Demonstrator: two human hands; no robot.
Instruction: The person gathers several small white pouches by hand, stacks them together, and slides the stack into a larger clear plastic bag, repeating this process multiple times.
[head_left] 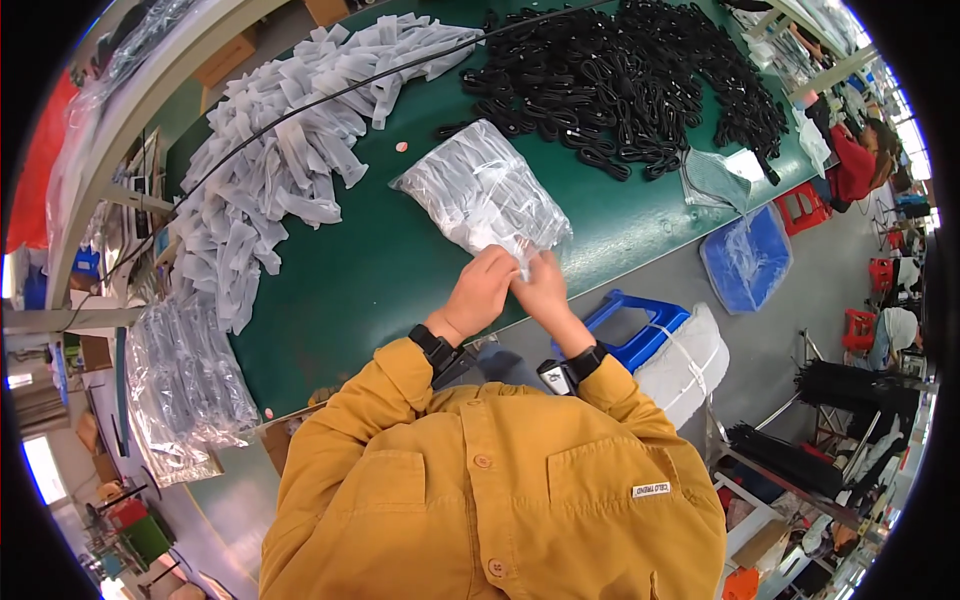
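two hands meet at the near corner of one clear plastic bag (485,192), which lies on the green surface (350,270) just ahead of the person's chest.

- left hand (480,290): fingers curled and pressed onto the bag's gathered mouth, pinching the film.
- right hand (542,283): fingers closed on the same corner, touching the left hand; a black band sits on each wrist.
- bag: stuffed full with pale flat pieces, bulging, its far end pointing away from the person. it looks light and soft, the film slick and crinkly, likely to slide under a loose grip; the bunched neck seems the surest place to hold, since the belly would sag and shift.
- pile of pale grey sleeves (270,150): heaped along the left of the surface, well apart from the hands.
- heap of black looped cords (630,80): at the far right of the surface.
- stack of filled clear bags (180,380): at the left edge, near the person's elbow.
- blue stool (640,320): on the floor, just beside the right forearm.
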